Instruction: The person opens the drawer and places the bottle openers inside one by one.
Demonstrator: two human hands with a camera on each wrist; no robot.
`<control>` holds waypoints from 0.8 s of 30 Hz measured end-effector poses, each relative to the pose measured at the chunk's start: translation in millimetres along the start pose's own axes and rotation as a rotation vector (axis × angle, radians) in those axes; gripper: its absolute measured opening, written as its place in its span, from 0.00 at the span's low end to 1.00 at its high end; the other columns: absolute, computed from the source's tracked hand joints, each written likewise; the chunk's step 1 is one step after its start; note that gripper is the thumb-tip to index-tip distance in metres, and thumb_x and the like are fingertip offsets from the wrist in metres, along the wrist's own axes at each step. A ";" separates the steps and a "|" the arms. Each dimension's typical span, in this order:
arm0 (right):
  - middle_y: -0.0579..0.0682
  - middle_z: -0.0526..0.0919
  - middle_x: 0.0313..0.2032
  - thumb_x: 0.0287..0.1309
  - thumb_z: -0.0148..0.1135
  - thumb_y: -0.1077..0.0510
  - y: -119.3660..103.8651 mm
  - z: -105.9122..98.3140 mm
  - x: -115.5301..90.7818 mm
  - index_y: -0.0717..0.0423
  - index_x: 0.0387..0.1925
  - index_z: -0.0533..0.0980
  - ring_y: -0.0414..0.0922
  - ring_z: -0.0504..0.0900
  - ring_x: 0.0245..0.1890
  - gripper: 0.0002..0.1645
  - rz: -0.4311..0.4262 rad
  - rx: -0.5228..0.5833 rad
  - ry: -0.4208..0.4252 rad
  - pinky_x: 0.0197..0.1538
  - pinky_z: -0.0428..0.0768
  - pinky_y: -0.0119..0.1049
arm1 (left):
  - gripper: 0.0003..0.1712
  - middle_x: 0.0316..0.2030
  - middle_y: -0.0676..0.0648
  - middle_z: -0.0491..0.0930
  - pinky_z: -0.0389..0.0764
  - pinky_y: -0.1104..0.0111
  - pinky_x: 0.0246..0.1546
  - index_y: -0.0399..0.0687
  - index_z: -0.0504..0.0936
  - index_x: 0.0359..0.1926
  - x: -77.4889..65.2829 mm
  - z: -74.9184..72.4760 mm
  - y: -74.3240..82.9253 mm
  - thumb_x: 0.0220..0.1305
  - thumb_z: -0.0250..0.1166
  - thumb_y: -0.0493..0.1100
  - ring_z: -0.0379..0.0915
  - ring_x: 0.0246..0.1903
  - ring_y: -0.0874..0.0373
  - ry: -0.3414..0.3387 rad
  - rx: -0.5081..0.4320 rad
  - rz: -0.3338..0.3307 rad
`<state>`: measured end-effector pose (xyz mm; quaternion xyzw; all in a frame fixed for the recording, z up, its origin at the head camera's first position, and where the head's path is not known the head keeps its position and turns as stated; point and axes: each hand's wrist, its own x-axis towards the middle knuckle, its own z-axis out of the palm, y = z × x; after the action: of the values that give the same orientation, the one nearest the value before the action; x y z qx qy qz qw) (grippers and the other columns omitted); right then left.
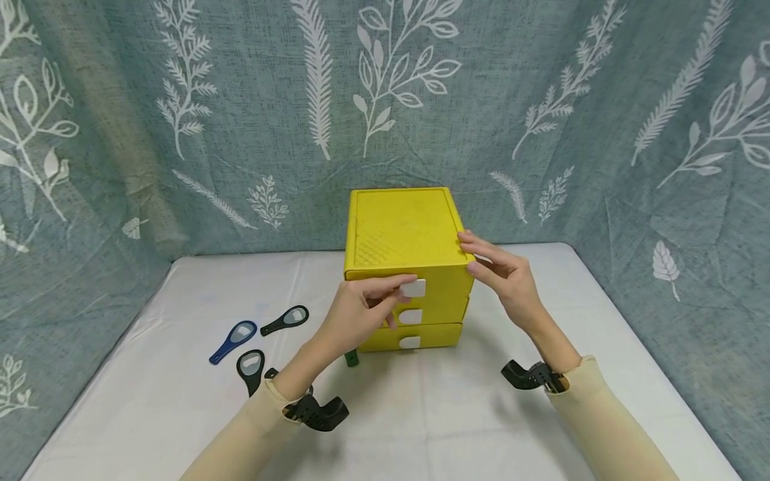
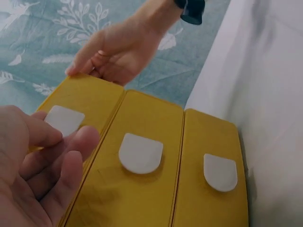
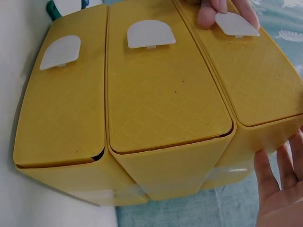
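A yellow drawer unit (image 1: 404,230) with three stacked drawers stands on the table, a white pull tab on each drawer front. My left hand (image 1: 363,304) is at the top drawer, its fingers pinching the top white tab (image 2: 65,120). The middle tab (image 2: 140,153) and the bottom tab (image 2: 220,172) are free of any hand. Against the unit's upper right edge rests my right hand (image 1: 510,280), fingers extended along the side, as the right wrist view also shows. All three drawers look pushed in.
Left on the white table (image 1: 445,414) lie a blue magnifying glass (image 1: 233,341), a black magnifying glass (image 1: 285,320) and another black one (image 1: 250,366). A dark object is partly hidden by my left wrist. A green handle (image 1: 351,358) shows beside the unit. Patterned curtain (image 1: 252,133) hangs behind.
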<state>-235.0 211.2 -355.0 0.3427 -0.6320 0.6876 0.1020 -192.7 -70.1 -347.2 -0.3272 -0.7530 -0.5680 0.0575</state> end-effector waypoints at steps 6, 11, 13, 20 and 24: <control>0.59 0.71 0.65 0.66 0.61 0.66 -0.1 1.0 0.0 0.69 0.58 0.76 0.54 0.59 0.71 0.20 0.002 0.009 0.009 0.63 0.69 0.45 | 0.21 0.39 0.47 0.86 0.72 0.70 0.16 0.53 0.79 0.63 -7.2 5.2 2.2 0.72 0.59 0.35 0.80 0.23 0.52 0.027 0.038 -0.011; 0.59 0.71 0.65 0.66 0.60 0.68 1.2 2.3 0.9 0.69 0.58 0.76 0.54 0.59 0.71 0.19 0.002 0.003 0.013 0.64 0.68 0.45 | 0.22 0.41 0.47 0.86 0.80 0.64 0.19 0.53 0.77 0.64 -18.1 10.9 1.1 0.71 0.60 0.36 0.80 0.21 0.51 0.099 0.024 -0.008; 0.59 0.71 0.65 0.66 0.59 0.69 1.5 2.8 1.7 0.69 0.58 0.76 0.54 0.59 0.71 0.19 0.002 -0.001 0.008 0.64 0.68 0.45 | 0.21 0.41 0.47 0.86 0.79 0.64 0.18 0.51 0.77 0.63 -22.5 13.1 -0.4 0.71 0.60 0.36 0.80 0.20 0.51 0.130 0.023 0.007; 0.59 0.71 0.65 0.66 0.59 0.68 0.9 2.0 1.7 0.69 0.58 0.76 0.54 0.60 0.70 0.19 -0.001 -0.014 0.015 0.64 0.68 0.45 | 0.13 0.38 0.44 0.86 0.77 0.68 0.16 0.45 0.82 0.54 -33.3 20.5 -5.8 0.72 0.59 0.35 0.79 0.17 0.58 0.191 0.043 0.008; 0.59 0.72 0.64 0.66 0.60 0.66 0.1 2.0 0.6 0.69 0.58 0.76 0.54 0.60 0.70 0.20 -0.003 -0.014 0.022 0.64 0.68 0.46 | 0.12 0.38 0.46 0.87 0.79 0.67 0.18 0.44 0.83 0.51 -37.2 23.8 -9.1 0.71 0.59 0.34 0.79 0.17 0.61 0.193 0.079 -0.081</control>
<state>-234.9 209.2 -354.9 0.3354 -0.6350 0.6868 0.1124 -162.0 -66.0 -380.0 -0.2379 -0.7784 -0.5685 0.1196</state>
